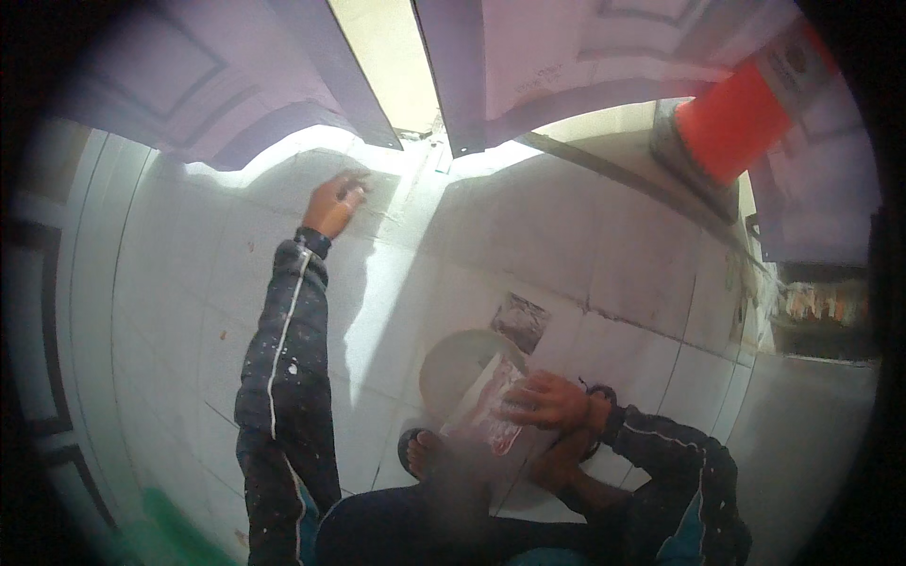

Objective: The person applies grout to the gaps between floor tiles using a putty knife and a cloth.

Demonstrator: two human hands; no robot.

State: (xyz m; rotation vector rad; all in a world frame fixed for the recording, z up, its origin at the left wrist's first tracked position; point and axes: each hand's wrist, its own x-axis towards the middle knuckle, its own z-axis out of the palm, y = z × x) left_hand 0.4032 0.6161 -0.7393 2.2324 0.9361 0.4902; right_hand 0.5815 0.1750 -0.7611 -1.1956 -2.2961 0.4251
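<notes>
My left hand (pixel 337 205) reaches far forward over the tiled floor, near the lower edges of the purple door panels. Its fingers are loosely bent, with a gap between thumb and fingers, and nothing shows in them. Close to my body, my right hand (pixel 547 401) grips a whitish packet with reddish print (pixel 483 406), its fingers laid over the packet's right side. The packet is tilted and covers part of a round, pale, bowl-like thing (pixel 444 363) near my feet. A blur hides the packet's lower part.
Purple door panels (pixel 585 57) stand ahead with a bright gap between them. An orange-red cone (pixel 736 123) on a dark base is at the far right. A dark, square floor patch (pixel 521 323) lies beyond my right hand. Something green (pixel 165 533) is blurred at lower left.
</notes>
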